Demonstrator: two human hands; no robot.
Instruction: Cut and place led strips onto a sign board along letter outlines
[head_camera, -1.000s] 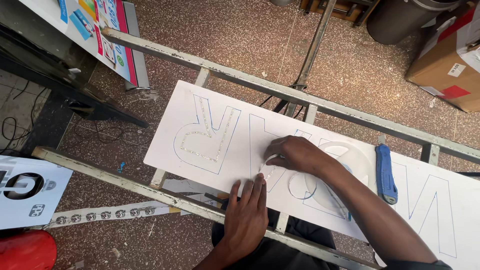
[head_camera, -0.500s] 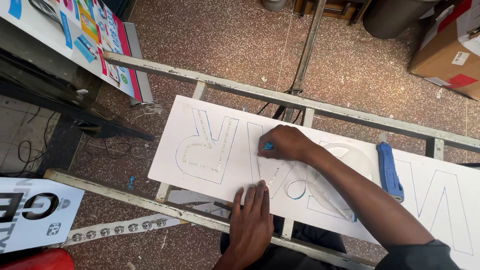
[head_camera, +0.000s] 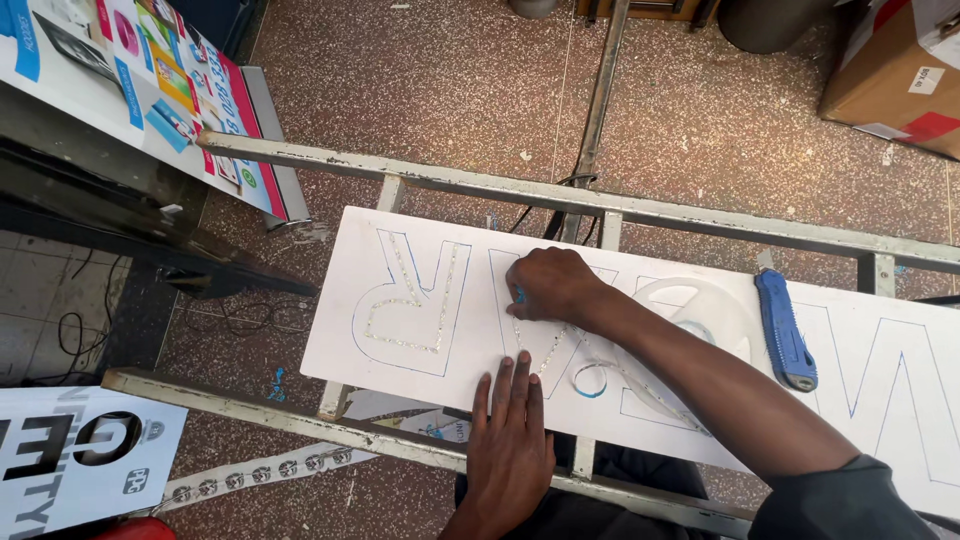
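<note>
A long white board (head_camera: 420, 245) with blue letter outlines lies across a grey metal frame (head_camera: 700, 215). A strip of small lights (head_camera: 410, 300) lines the leftmost letter and runs into the second one. My right hand (head_camera: 550, 283) presses the strip down at the upper left of that second letter, with a bit of blue backing at its fingertips. My left hand (head_camera: 512, 430) lies flat on the board's near edge, fingers together. A loose curl of strip (head_camera: 590, 378) lies beside my right forearm.
A blue utility knife (head_camera: 785, 330) rests on the board to the right, beside a clear reel (head_camera: 690, 305). A cardboard box (head_camera: 895, 70) sits top right. Printed posters (head_camera: 150, 85) lean at top left, and another printed sign (head_camera: 70, 455) lies bottom left. Cables run on the speckled floor.
My right hand has moved up and left along the second letter, pressing the strip as it goes. My left hand stays flat on the near edge. The camera view shifted.
</note>
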